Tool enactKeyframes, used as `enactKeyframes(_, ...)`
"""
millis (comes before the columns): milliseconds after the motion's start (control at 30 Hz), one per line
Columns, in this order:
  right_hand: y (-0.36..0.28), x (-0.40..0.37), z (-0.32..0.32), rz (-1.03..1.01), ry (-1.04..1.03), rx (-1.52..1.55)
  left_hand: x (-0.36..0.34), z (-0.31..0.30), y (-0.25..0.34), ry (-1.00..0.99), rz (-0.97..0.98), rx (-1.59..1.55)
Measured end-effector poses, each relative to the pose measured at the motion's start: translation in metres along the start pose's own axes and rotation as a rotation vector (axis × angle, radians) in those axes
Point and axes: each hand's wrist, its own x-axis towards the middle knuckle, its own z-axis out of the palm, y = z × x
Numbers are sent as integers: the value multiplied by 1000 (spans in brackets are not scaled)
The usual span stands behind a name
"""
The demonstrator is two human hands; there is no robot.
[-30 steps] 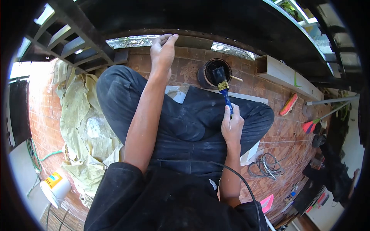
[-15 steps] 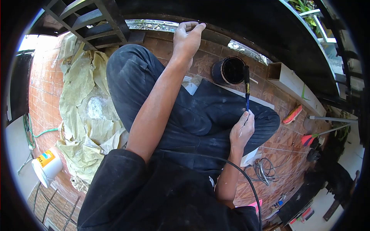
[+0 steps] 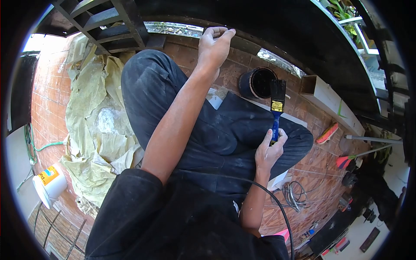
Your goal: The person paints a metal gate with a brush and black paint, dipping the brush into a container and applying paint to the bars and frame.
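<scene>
In the head view we see our right hand (image 3: 269, 152) closed around the blue handle of the paintbrush (image 3: 277, 104), bristles up beside the black paint can (image 3: 259, 82), while our left hand (image 3: 214, 45) curls its fingers over the dark rail (image 3: 251, 44).

Hard daylight falls from the upper left — the tiled floor (image 3: 47, 86) and the crumpled sheet (image 3: 93, 121) there are bright to the point of washing out, while the black railing (image 3: 268, 26) above and the dark trousers (image 3: 216, 130) swallow detail. The fisheye lens bends every straight line and rings the frame in a black vignette — the centre is sharp, with no motion blur on the brush (image 3: 277, 93), the far right edge soft and murky.
</scene>
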Motion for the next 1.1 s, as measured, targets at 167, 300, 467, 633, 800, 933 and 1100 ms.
enactKeyframes(167,6,0,3,-115,47,30,-1,1,0,2,2,-5)
enactKeyframes(300,5,-1,3,-61,31,46,-2,2,0,-7,15,28)
enactKeyframes(467,1,2,2,-64,-8,60,0,4,-5,-4,12,-7)
enactKeyframes(633,5,7,-2,185,-97,338,0,10,-10,21,78,83)
enactKeyframes(800,14,9,-1,349,-132,852,-2,10,-9,-25,58,17)
enactKeyframes(933,16,14,-11,172,-117,1010,-1,12,-12,-19,80,52)
enactKeyframes(1100,16,24,-22,217,-62,1120,-3,10,-20,-122,135,123)
